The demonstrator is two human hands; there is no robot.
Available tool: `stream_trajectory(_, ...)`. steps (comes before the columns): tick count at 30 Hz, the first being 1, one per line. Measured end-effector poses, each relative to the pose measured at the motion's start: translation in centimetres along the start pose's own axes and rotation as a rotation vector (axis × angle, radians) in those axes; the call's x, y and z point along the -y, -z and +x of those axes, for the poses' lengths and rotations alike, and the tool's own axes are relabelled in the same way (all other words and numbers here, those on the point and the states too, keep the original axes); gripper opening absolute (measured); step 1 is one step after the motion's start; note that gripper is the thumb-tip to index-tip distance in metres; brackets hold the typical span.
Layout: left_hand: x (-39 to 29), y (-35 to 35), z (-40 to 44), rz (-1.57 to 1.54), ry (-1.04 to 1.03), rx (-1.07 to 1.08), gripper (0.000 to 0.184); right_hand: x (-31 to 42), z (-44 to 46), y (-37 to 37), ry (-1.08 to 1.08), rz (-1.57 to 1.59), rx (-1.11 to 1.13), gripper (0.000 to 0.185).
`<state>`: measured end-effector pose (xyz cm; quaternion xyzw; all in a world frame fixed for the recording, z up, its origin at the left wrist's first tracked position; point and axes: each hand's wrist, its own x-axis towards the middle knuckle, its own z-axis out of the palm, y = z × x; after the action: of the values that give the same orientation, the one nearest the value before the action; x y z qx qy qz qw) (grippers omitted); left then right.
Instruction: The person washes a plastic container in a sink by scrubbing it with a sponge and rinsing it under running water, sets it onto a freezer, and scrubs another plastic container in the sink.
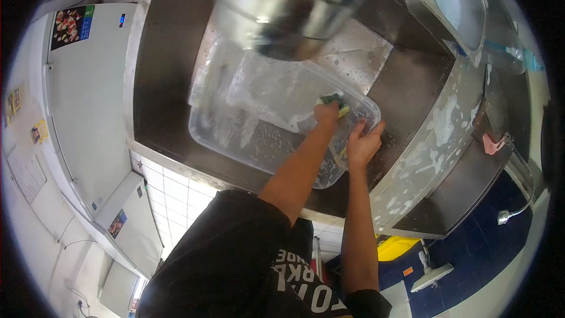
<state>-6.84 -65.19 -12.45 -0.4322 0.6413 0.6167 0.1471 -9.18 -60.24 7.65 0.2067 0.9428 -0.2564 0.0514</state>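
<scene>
A clear plastic tub (235, 156), wet with suds, lies tilted in a metal sink. My left hand (328, 113) reaches inside it and is closed on a green and yellow sponge (333, 99), pressed to the inner surface near the right end. At that same end, my right hand (365, 146) grips the tub's rim, with fingertips over the edge. The hand hides part of the rim, and the palm side of the left hand is out of sight.
A large shiny metal vessel (288, 15), blurred, overhangs the tub's far side. Foam streaks the steel counter (432, 141) on the right. Beyond it are a metal pan (453, 3), a clear bottle (503, 56) and a pink cloth (493, 143). The sink edge (176, 168) runs before me.
</scene>
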Motion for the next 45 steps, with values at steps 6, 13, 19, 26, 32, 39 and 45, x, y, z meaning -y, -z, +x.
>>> stream_trajectory(6, -2.8, -1.9, 0.2, 0.447, -0.277, -0.362, 0.031, 1.8, 0.4, 0.8, 0.008, 0.023, 0.074, 0.040)
stream_trajectory(13, -1.9, 0.6, 0.2, 0.422, -0.609, -0.028, 0.023, 2.5, 0.6, 1.1, -0.094, -0.003, 0.113, 0.039)
stream_trajectory(19, -3.2, 1.6, -0.2, 0.458, -0.543, -0.028, 0.019, 1.8, 0.6, 0.4, -0.090, 0.038, 0.072, 0.039)
stream_trajectory(26, -4.4, 10.9, -6.8, 1.401, -0.333, 0.940, 0.035, 3.0, 0.2, 0.9, -0.192, 0.002, 0.091, 0.038)
stream_trajectory(32, -1.5, 11.0, -6.1, 1.536, -0.329, 0.793, 0.049, 1.7, -1.0, -0.4, -0.126, -0.079, -0.003, 0.037)
stream_trajectory(39, -6.3, 21.9, -3.0, 1.526, -0.254, 0.859, 0.041, 1.7, -1.0, -0.1, -0.125, -0.161, 0.029, 0.037)
stream_trajectory(45, -5.7, 35.1, 5.4, 1.855, -0.289, 0.853, 0.028, 3.4, -0.9, 0.3, -0.141, -0.159, 0.092, 0.036)
